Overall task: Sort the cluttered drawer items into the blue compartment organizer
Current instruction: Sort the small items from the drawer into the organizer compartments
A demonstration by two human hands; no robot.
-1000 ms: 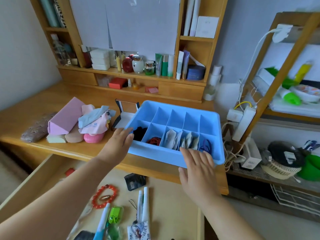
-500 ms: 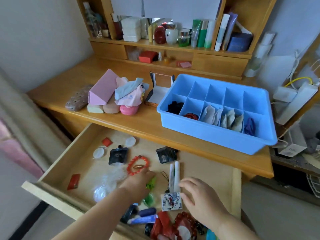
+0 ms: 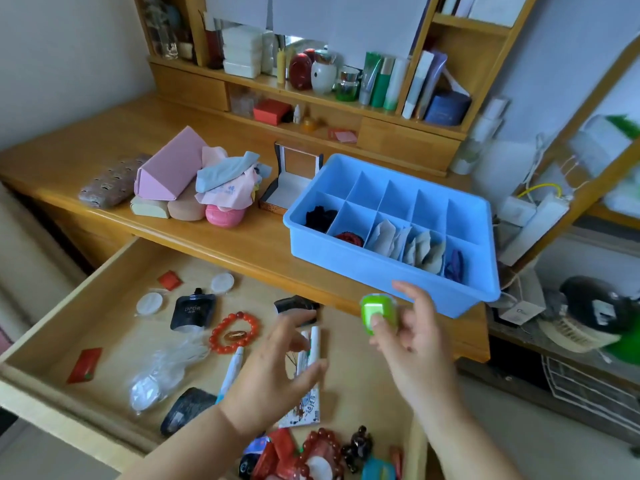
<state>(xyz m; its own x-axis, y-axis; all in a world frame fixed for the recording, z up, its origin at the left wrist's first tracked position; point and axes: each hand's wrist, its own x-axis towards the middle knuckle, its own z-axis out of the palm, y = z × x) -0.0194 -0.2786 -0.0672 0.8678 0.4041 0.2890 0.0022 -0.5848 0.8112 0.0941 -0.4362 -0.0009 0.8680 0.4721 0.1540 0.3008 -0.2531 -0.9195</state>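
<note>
Here, the open drawer [image 3: 114, 292] lies low on the left with a red bead bracelet [image 3: 234, 332] and pens [image 3: 313, 344] loose inside, so your left hand [image 3: 277, 372] hovers over them, fingers spread and grasping nothing, likely ready for the next pick. To the right, your right hand [image 3: 412, 337] pinches a small green gadget [image 3: 376, 313], raised just before the blue organizer [image 3: 398, 268] on the desk [image 3: 242, 244], probably bound for 1 of its free back compartments.

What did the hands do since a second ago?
Both hands left the blue organizer and went down to the drawer. The right hand picked up a small green item and lifted it; the left hand hovers open. The organizer's contents and the red bead bracelet stayed put.
</note>
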